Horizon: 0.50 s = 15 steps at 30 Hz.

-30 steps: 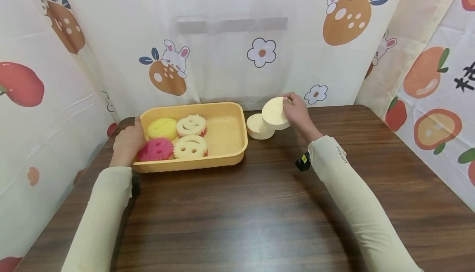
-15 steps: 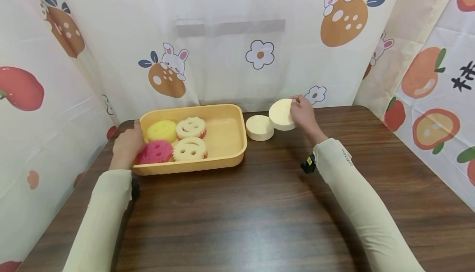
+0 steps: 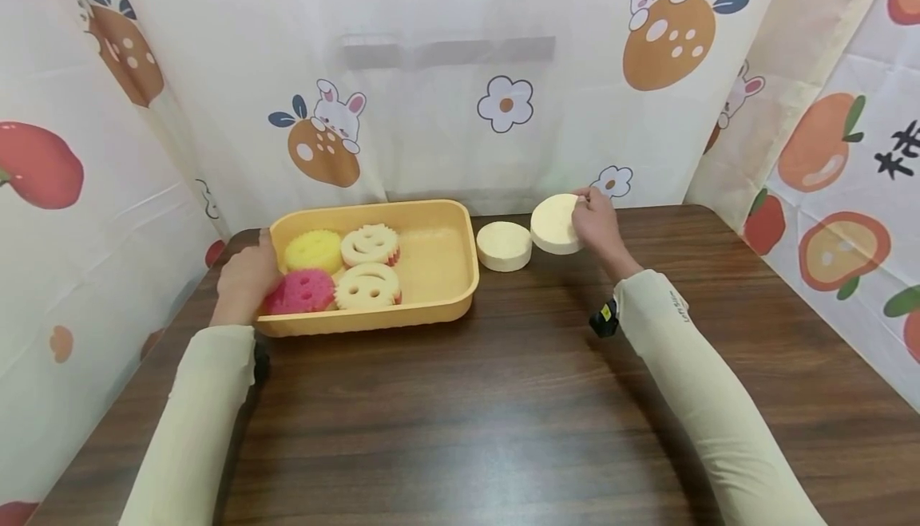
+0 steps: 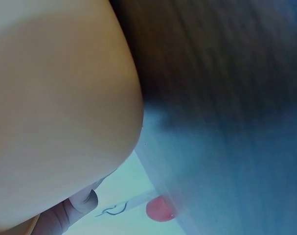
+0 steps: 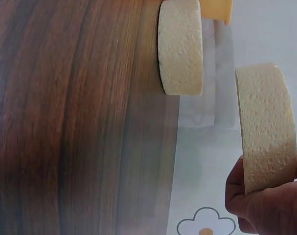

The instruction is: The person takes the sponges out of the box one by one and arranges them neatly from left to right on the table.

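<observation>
In the head view my right hand [image 3: 598, 223] pinches a round pale-yellow sponge [image 3: 555, 224] at its right edge, off the table and slightly tilted. The right wrist view shows the held sponge [image 5: 266, 125] edge-on, porous, between thumb and fingers. A matching round sponge [image 3: 504, 247] lies on the table, left of the held one. My left hand [image 3: 247, 274] grips the left rim of a yellow tray [image 3: 438, 314]; its fingertips are partly hidden. Inside the tray's left half are a yellow smiley sponge [image 3: 314, 251], a pink one [image 3: 305, 290] and two cream ones [image 3: 368, 286].
The dark wooden table [image 3: 446, 414] reaches a printed curtain [image 3: 438, 135] just behind the tray. Similar curtains stand along the left and right sides. The tray's right half shows bare floor.
My right hand has moved right with the sponge, away from overlapping the sponge on the table. My left hand and the tray have stayed in place.
</observation>
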Each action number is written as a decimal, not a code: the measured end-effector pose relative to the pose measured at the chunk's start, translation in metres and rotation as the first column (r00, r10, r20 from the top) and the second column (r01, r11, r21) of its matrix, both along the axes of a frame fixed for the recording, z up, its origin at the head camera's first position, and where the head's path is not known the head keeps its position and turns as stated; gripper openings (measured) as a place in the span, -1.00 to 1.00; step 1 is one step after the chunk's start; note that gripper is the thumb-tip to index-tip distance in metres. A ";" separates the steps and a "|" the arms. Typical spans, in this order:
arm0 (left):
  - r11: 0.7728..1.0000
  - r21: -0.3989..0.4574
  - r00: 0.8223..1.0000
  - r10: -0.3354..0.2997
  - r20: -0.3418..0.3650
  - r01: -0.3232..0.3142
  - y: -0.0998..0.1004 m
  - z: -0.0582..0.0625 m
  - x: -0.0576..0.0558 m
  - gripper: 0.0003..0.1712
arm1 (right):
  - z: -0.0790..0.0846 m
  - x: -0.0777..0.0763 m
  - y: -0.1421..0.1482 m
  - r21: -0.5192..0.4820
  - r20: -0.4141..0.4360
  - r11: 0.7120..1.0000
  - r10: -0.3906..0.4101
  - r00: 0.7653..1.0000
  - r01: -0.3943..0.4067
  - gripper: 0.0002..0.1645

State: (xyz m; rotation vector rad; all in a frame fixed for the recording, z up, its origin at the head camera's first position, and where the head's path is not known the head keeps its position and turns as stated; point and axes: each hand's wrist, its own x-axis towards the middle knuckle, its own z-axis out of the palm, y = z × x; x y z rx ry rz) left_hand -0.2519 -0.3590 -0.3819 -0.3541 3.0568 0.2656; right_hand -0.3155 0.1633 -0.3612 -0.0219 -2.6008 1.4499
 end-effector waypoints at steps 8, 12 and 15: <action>1.000 0.006 1.000 -0.008 0.007 0.008 0.000 0.001 0.002 0.03 | -0.007 -0.001 0.004 -0.001 -0.005 1.000 -0.017 1.000 0.017 -0.40; 1.000 0.000 1.000 -0.008 -0.001 0.008 0.000 0.001 0.002 0.01 | -0.010 -0.004 0.005 0.005 -0.013 0.999 -0.042 0.999 0.042 -0.40; 1.000 0.001 1.000 -0.003 -0.001 0.003 0.000 0.002 0.001 0.00 | -0.013 -0.007 0.007 0.013 -0.019 0.999 -0.051 0.999 0.051 -0.40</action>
